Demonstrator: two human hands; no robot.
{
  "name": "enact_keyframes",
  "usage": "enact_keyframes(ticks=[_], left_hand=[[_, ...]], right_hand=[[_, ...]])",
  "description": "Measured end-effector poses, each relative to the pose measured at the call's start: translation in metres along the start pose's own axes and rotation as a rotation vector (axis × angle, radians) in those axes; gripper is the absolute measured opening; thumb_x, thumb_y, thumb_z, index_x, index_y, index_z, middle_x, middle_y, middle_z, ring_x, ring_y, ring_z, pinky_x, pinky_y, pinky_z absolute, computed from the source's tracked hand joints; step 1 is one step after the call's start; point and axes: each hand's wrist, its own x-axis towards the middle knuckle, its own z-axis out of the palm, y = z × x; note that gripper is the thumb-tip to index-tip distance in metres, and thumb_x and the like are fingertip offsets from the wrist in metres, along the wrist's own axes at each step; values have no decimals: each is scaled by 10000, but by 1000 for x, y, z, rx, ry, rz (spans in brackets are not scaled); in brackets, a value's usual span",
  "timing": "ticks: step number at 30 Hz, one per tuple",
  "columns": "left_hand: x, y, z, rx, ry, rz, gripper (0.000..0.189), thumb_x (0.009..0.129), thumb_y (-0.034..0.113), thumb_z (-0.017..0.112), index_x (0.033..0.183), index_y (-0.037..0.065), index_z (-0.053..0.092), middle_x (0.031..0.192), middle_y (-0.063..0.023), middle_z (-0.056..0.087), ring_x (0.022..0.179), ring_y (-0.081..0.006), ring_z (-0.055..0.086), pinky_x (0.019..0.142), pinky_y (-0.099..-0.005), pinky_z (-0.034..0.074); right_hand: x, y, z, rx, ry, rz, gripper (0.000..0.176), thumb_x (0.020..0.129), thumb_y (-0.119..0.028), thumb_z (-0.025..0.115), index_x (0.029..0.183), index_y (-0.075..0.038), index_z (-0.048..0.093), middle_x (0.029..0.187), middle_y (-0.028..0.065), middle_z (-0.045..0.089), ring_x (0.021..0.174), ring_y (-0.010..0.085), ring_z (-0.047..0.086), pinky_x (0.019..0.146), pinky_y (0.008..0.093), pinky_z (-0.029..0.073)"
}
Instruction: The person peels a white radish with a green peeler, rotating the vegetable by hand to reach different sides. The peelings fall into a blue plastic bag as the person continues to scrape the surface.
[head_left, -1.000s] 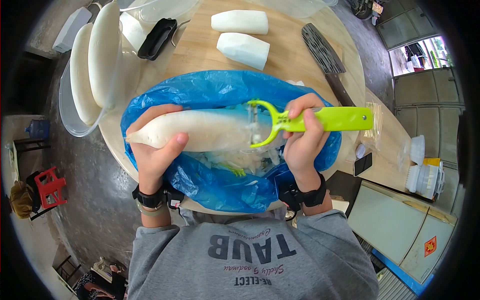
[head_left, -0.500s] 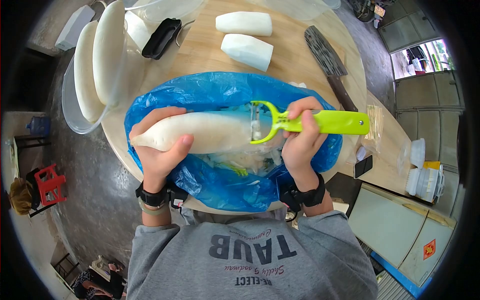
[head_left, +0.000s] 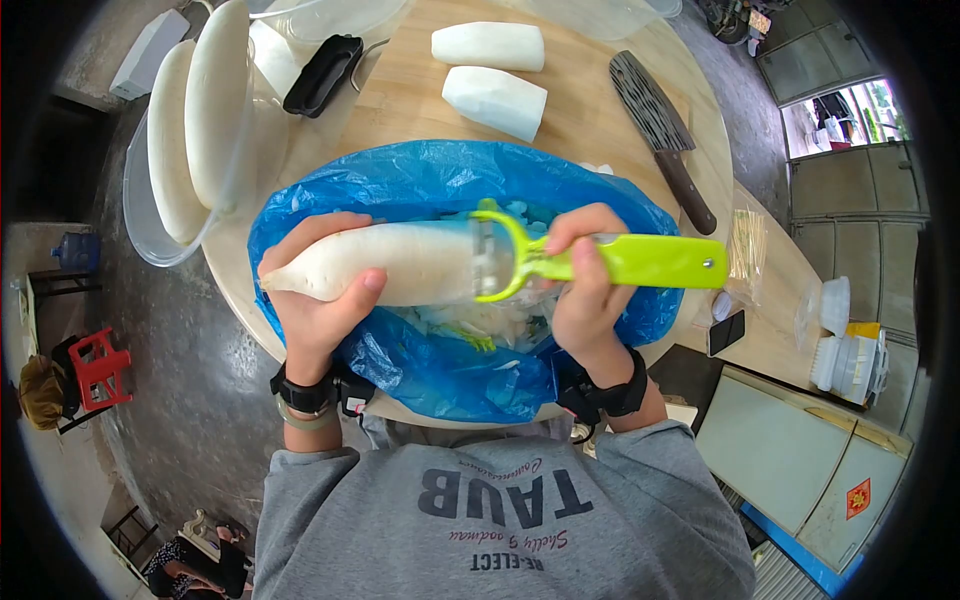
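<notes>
A long white daikon radish (head_left: 390, 262) lies level above a blue plastic bag (head_left: 440, 385) that is spread open. My left hand (head_left: 315, 290) wraps round its left, tapered end, thumb on the near side. In my right hand (head_left: 588, 290) is a bright green peeler (head_left: 640, 261), gripped by its handle. The peeler's blade sits across the daikon toward its right end, slightly blurred by motion. White peelings (head_left: 500, 325) and some green scraps lie inside the bag below. The daikon's right end is hidden behind the peeler.
Two peeled daikon pieces (head_left: 490, 85) rest on a wooden board (head_left: 400, 95), with a knife (head_left: 660, 125) at its right. Two whole daikons (head_left: 200, 130) stand in a clear plastic container (head_left: 145, 225) at the left. A black tray (head_left: 322, 77) and a phone (head_left: 726, 333) are also on the table.
My right hand has shifted left with the peeler, whose blade now crosses the daikon closer to its middle. My left hand and the daikon stay nearly still.
</notes>
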Motion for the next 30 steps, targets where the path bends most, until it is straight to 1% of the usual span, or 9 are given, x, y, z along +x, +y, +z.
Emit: enact_keyframes(ticks=[5,10,19,22,25,26,27,29,30], left_hand=[[-1,0,1,10,14,-18,370,627,216,692,882,-32,591,802,-116,637,727,-156,600,662,-239,464],[-1,-1,0,-9,11,-17,378,622,229,694,878,-30,591,800,-111,635,720,-154,598,655,-240,463],[-1,-2,-1,14,2,1,366,618,230,698,864,-21,595,793,-105,630,711,-152,595,640,-231,459],[0,0,-1,49,18,1,356,622,226,697,859,-20,597,789,-102,629,706,-149,592,637,-230,457],[-1,-1,-1,38,17,7,350,626,225,696,856,-19,598,787,-98,627,706,-145,588,635,-229,455],[-1,-1,0,34,15,6,350,626,226,696,857,-19,598,786,-97,627,706,-144,588,636,-229,455],[-1,-1,0,30,14,5,350,627,226,696,857,-19,598,785,-96,627,706,-144,587,636,-228,455],[-1,0,-1,28,13,-1,349,628,225,696,858,-18,598,786,-95,627,707,-142,586,637,-228,455],[-1,0,-1,26,11,-7,348,628,225,696,858,-18,598,787,-95,627,708,-142,587,637,-228,455]], right_hand=[[4,6,-8,120,207,-32,214,834,-190,362,708,-50,465,681,21,477,510,49,376,450,178,293],[-3,3,-1,97,-186,-2,161,805,-120,447,772,11,536,767,80,554,660,129,508,594,247,405],[1,2,0,-1,-258,-37,167,804,-114,435,760,6,541,763,90,567,667,148,526,599,253,413],[2,3,-1,-110,-129,-170,158,804,-115,430,737,-4,520,729,80,543,633,139,501,585,255,405],[2,8,-4,30,27,-212,167,811,-135,423,713,-20,495,689,73,509,602,128,467,567,256,388],[1,13,-9,109,4,-202,66,791,-94,486,774,-32,470,687,68,483,592,120,449,557,245,373],[2,10,-7,68,-16,-221,66,777,-68,508,803,-33,458,696,67,481,592,117,443,560,240,369],[4,1,0,-9,-58,-258,165,748,-15,551,862,-36,433,715,65,477,592,112,433,565,229,362],[6,2,-3,26,-166,-259,294,725,43,577,928,-55,389,766,63,469,705,133,515,647,231,404]])
